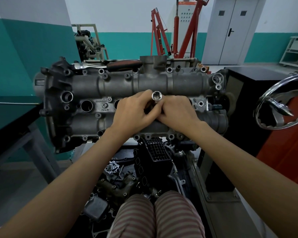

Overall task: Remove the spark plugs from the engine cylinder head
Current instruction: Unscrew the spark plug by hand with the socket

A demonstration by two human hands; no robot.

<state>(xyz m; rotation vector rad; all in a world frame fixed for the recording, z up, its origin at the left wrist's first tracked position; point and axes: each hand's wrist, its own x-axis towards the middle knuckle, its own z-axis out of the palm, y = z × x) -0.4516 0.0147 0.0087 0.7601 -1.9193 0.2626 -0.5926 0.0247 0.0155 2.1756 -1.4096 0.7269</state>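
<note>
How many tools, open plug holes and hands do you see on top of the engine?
Ratchet: 1
Socket: 1
Open plug holes: 2
Hands, left and right: 2
Total: 6

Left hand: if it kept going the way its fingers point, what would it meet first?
The left hand points right, across the cylinder head, and already touches the socket and the right hand; those come first, though depth is unclear.
</note>
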